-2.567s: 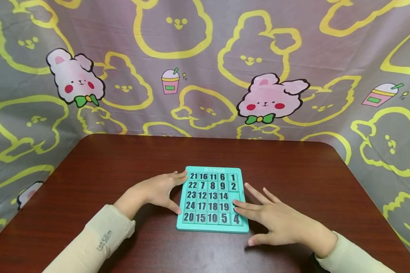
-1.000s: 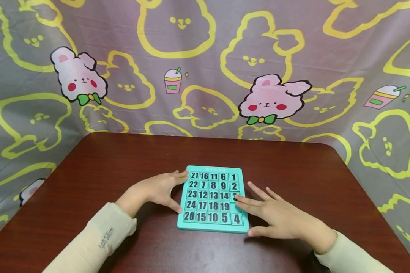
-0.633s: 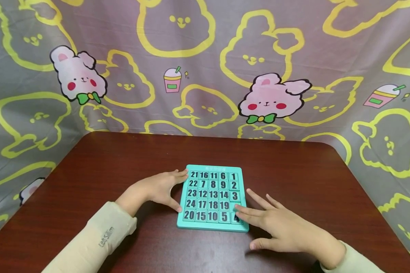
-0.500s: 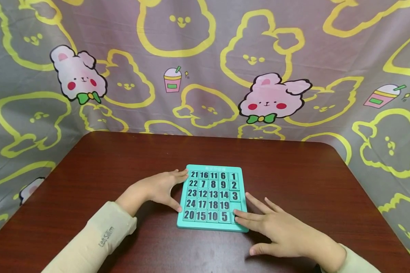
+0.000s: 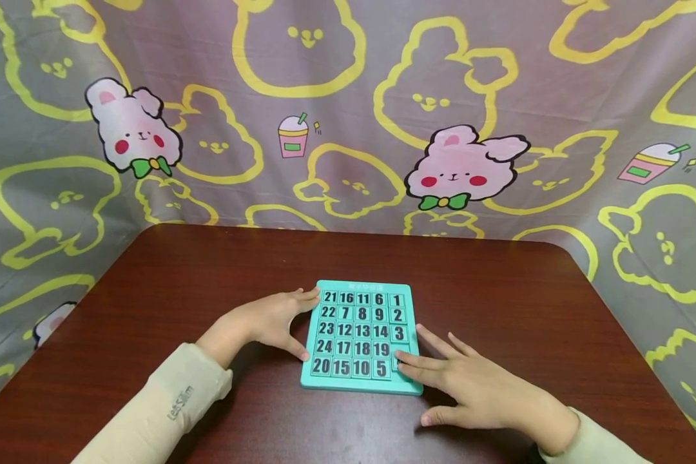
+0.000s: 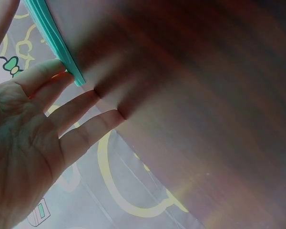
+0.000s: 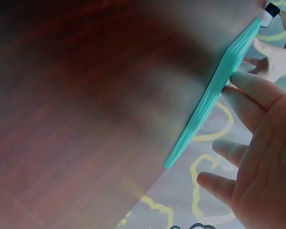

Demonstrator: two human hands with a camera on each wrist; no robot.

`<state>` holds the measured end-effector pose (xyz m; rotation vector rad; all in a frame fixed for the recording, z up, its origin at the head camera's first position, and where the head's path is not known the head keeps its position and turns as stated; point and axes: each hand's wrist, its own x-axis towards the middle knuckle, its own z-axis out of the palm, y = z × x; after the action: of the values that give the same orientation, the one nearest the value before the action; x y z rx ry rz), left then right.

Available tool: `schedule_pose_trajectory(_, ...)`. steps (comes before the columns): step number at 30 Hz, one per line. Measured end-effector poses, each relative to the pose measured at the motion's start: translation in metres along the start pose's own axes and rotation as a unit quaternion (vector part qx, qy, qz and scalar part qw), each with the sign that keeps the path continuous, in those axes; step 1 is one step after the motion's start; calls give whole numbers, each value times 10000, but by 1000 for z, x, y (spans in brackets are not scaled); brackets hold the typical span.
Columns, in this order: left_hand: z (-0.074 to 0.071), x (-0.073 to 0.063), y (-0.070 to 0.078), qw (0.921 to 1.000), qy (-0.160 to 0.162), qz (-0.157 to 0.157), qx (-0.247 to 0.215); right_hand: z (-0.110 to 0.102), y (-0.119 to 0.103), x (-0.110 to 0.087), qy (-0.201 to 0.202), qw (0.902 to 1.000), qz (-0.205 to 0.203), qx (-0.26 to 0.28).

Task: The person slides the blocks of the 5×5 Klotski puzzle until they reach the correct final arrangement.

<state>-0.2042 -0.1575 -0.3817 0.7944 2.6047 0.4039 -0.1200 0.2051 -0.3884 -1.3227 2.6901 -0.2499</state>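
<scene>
A teal sliding number puzzle (image 5: pixel 362 390) lies flat on the table in the head view, black numerals on its square tiles. My left hand (image 5: pixel 269 320) spreads along its left edge, index finger near the top corner and thumb lower down. In the left wrist view those fingers are straight, with two touching the puzzle's edge (image 6: pixel 57 43). My right hand (image 5: pixel 478 386) reaches in from the right with straight fingers. Two of its fingertips press in the right column below the tile 3 (image 5: pixel 399 333), mostly hiding the tile beneath. Its thumb is apart from the frame.
A dark reddish-brown wooden table (image 5: pixel 238 264) holds the puzzle. Behind and beside it hangs a grey-pink curtain (image 5: pixel 348 116) with yellow outlines and cartoon rabbits. In the right wrist view, the puzzle's thin side (image 7: pixel 212 98) shows below my fingers.
Tile 3 slid up one cell under my right fingers. Those fingers then went down onto tile 4 and have moved slightly up again, still covering it. My left hand stays put.
</scene>
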Motion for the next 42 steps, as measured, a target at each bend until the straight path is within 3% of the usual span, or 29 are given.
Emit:
schedule_pose_trajectory(26,1,0,0,10000,30,-18,-46,2,15,6,232,9995,61,-186)
schedule_pose_trajectory(37,1,1,0,10000,10,-25,6,1,3,8,414,9985,-305,-194)
schedule_pose_trajectory(42,1,0,0,10000,0,-61,4,-1,-5,14,195,9991,-381,-38)
